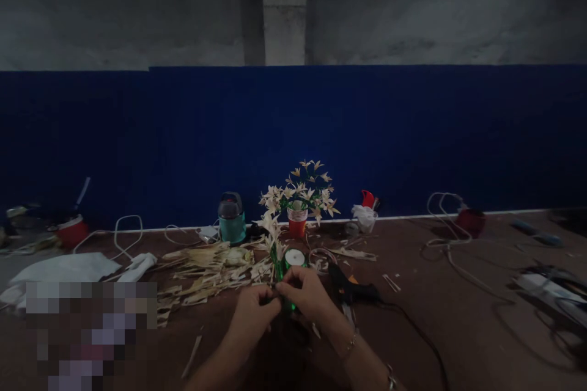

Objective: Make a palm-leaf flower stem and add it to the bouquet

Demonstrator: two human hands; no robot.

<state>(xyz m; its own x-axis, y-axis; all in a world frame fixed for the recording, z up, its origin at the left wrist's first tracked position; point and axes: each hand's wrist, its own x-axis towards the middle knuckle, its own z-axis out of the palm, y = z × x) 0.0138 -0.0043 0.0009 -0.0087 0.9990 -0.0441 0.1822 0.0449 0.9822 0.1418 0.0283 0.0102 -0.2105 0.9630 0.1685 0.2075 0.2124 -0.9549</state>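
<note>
My left hand [254,311] and my right hand [308,293] meet at the front middle of the table, fingertips pinched close together. Between them is the lower end of an artificial flower stem [278,264], green and topped by a pale, dried-husk flower [270,229]. The exact grip is partly hidden by my fingers. Just behind my right hand stands a spool with a white top [295,258] and shiny green sides. Farther back, a red cup [297,228] holds several finished-looking pale flowers [300,189] on green stems.
Dried husk strips [206,263] spread to the left. A black glue gun [351,287] lies right of my hands, its cord running forward. A teal container [232,220] stands at the back. White cables [452,244] loop on the right. A blurred person's area [92,336] fills the lower left.
</note>
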